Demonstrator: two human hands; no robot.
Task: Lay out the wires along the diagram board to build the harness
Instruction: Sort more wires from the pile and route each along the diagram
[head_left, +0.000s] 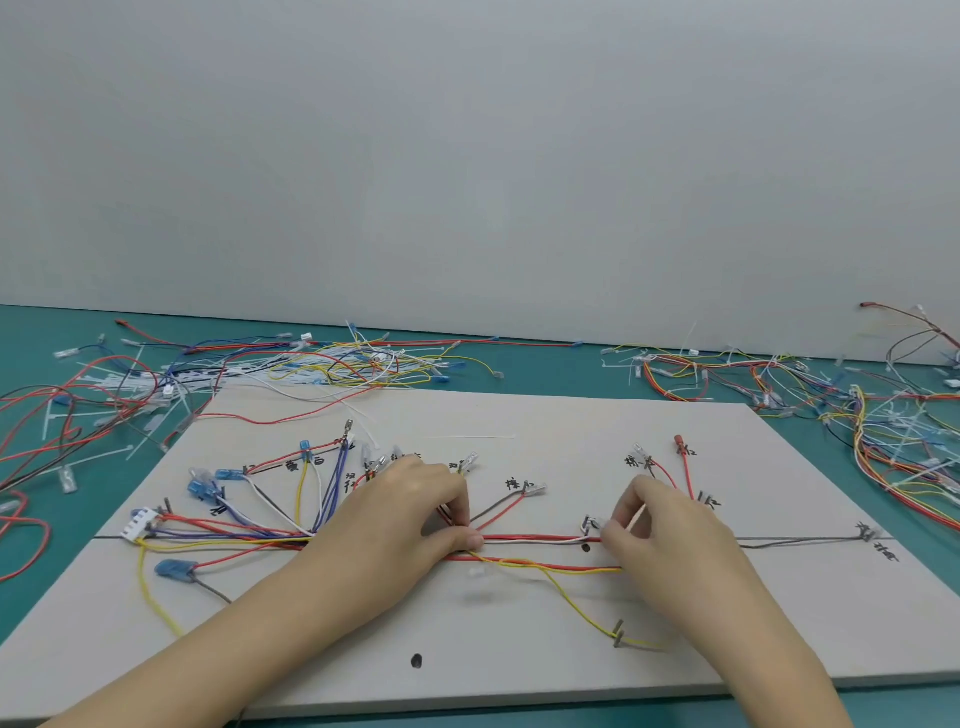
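On the board (519, 649), the wire bundle (540, 540) runs left to right along the drawn centre line, branches fanning away toward the labels. The left hand (410, 512) pinches the bundle at mid-board. The right hand (654, 525), further right, pinches a pale tie (638, 517). Loose wires (208, 369) litter the tabletop (571, 369).

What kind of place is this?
Probably a wire-harness assembly workbench: a pale diagram board with handwritten labels, coloured wires laid along its drawn line, and loose wire piles on the green tabletop.
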